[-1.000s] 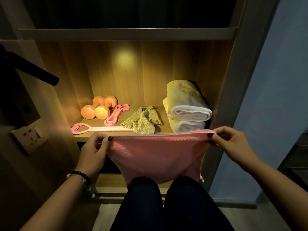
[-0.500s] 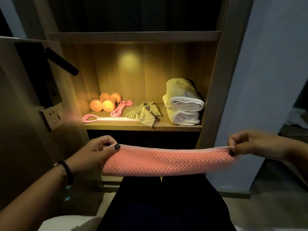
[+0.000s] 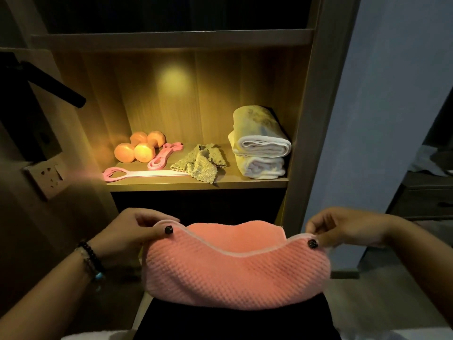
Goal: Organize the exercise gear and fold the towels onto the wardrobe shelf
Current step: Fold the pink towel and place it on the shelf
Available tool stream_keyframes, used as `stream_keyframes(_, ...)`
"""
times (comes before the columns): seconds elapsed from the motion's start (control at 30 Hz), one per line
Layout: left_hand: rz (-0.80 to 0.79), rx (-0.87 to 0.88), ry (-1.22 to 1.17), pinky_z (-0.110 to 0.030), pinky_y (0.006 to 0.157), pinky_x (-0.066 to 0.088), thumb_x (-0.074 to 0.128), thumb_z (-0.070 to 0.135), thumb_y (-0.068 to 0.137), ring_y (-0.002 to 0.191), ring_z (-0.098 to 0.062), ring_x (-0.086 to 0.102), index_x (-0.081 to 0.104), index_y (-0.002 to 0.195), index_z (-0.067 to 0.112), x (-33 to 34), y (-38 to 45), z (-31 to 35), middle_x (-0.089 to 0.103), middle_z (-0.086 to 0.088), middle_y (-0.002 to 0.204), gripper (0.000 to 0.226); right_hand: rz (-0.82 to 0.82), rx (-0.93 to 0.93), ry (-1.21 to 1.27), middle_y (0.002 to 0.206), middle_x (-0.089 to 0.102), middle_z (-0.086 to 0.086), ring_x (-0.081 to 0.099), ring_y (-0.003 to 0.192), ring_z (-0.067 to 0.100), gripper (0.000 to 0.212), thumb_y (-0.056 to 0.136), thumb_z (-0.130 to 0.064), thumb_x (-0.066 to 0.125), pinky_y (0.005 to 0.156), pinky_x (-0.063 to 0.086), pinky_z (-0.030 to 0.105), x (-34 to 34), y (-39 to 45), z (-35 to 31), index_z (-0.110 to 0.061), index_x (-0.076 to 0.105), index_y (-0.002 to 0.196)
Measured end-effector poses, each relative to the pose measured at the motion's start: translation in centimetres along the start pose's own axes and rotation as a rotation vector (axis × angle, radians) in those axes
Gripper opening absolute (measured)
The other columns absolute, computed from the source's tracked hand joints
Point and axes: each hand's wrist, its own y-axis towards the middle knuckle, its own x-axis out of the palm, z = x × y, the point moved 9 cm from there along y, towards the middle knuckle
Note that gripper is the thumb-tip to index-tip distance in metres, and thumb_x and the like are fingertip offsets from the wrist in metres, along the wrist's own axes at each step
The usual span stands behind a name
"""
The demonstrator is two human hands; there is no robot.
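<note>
Pink towel [image 3: 235,268] lying across the lap, doubled over, below the wardrobe shelf [image 3: 196,184]. Left hand [image 3: 127,231] pinching its left top corner; right hand [image 3: 343,229] pinching the right corner, hemmed edge sagging between. On the shelf, left to right: orange dumbbells [image 3: 138,148], pink bands [image 3: 147,168], crumpled green cloth [image 3: 199,163], folded white towels [image 3: 261,148]. Folding step looks partway done; next probably needing another fold, then lifting onto the shelf.
</note>
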Motion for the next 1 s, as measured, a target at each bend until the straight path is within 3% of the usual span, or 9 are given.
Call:
stream_keyframes(0.1, 0.092, -0.012, -0.133, -0.028, 0.065, 0.051, 0.088, 0.047, 0.048, 0.082, -0.018, 0.067, 0.077, 0.079, 0.014, -1.7, 1.6, -0.8, 0.072, -0.005, 0.088, 0.047, 0.111, -0.028, 0.176, 0.090, 0.067, 0.013, 0.062, 0.078, 0.018, 0.040, 0.064, -0.037, 0.084, 0.068, 0.050, 0.022, -2.4, 1.9, 1.2, -0.010, 0.071, 0.089)
stream_keyframes(0.17, 0.163, -0.072, -0.174, -0.030, 0.067, 0.050, 0.084, 0.045, 0.057, 0.082, -0.021, 0.065, 0.076, 0.080, 0.014, -2.6, 3.5, -2.9, 0.071, -0.007, 0.088, 0.040, 0.229, -0.013, 0.291, 0.085, 0.064, 0.013, 0.057, 0.072, 0.017, 0.048, 0.056, -0.037, 0.088, 0.063, 0.047, 0.022, -4.1, 3.8, 2.6, -0.007, 0.070, 0.089)
stream_keyframes(0.23, 0.206, -0.147, -0.197, -0.035, 0.069, 0.051, 0.070, 0.030, 0.074, 0.083, -0.026, 0.063, 0.076, 0.082, 0.014, -2.5, 5.2, -5.3, 0.071, -0.013, 0.092, 0.019, 0.352, 0.018, 0.373, 0.083, 0.062, 0.015, 0.053, 0.073, 0.020, 0.037, 0.061, -0.029, 0.086, 0.067, 0.045, 0.026, -5.3, 5.9, 3.9, -0.006, 0.072, 0.087)
stream_keyframes(0.33, 0.248, -0.263, -0.266, -0.036, 0.065, 0.053, 0.059, 0.018, 0.087, 0.079, -0.031, 0.064, 0.076, 0.088, 0.009, -2.0, 6.8, -9.5, 0.070, -0.023, 0.097, 0.019, 0.477, 0.075, 0.468, 0.079, 0.065, 0.014, 0.058, 0.074, 0.022, 0.011, 0.080, -0.012, 0.070, 0.075, 0.045, 0.034, -5.6, 8.8, 5.2, -0.003, 0.072, 0.086)
stream_keyframes(0.5, 0.291, -0.387, -0.311, -0.039, 0.071, 0.049, 0.063, 0.025, 0.085, 0.081, -0.030, 0.066, 0.077, 0.092, 0.012, -2.1, 7.1, -14.1, 0.072, -0.020, 0.098, 0.020, 0.612, 0.207, 0.455, 0.084, 0.073, 0.015, 0.064, 0.077, 0.026, 0.014, 0.089, -0.009, 0.062, 0.075, 0.048, 0.038, -4.8, 11.5, 8.0, -0.009, 0.075, 0.085)
stream_keyframes(0.63, 0.294, -0.431, -0.264, -0.036, 0.072, 0.048, 0.060, 0.020, 0.090, 0.083, -0.030, 0.065, 0.077, 0.089, 0.011, -1.7, 7.3, -15.5, 0.074, -0.015, 0.090, 0.019, 0.627, 0.256, 0.470, 0.084, 0.072, 0.013, 0.062, 0.074, 0.023, 0.019, 0.093, -0.013, 0.056, 0.067, 0.046, 0.033, -3.3, 12.7, 9.3, -0.012, 0.075, 0.089)
stream_keyframes(0.8, 0.231, -0.491, -0.251, -0.030, 0.060, 0.040, 0.057, 0.017, 0.093, 0.057, -0.015, 0.056, 0.076, 0.076, 0.005, 0.0, 7.5, -16.1, 0.066, -0.009, 0.067, 0.028, 0.644, 0.261, 0.491, 0.078, 0.072, 0.011, 0.061, 0.070, 0.022, 0.018, 0.091, -0.013, 0.061, 0.066, 0.046, 0.032, -2.3, 13.7, 9.5, -0.013, 0.077, 0.084)
stream_keyframes(0.93, 0.285, -0.544, -0.296, -0.032, 0.065, 0.043, 0.061, 0.019, 0.091, 0.066, -0.022, 0.059, 0.077, 0.081, 0.005, -0.5, 7.1, -17.2, 0.070, -0.016, 0.076, 0.024, 0.638, 0.277, 0.496, 0.077, 0.072, 0.013, 0.060, 0.065, 0.021, 0.018, 0.090, -0.012, 0.061, 0.060, 0.046, 0.031, -2.2, 14.2, 9.9, -0.013, 0.078, 0.082)
stream_keyframes(1.0, 0.272, -0.561, -0.327, -0.031, 0.065, 0.044, 0.061, 0.021, 0.091, 0.071, -0.020, 0.060, 0.075, 0.095, 0.004, -0.3, 6.9, -17.5, 0.071, -0.015, 0.083, 0.023, 0.568, 0.287, 0.575, 0.076, 0.069, 0.015, 0.058, 0.064, 0.022, 0.020, 0.089, -0.012, 0.059, 0.061, 0.044, 0.032, -1.7, 14.6, 10.4, -0.010, 0.078, 0.082)
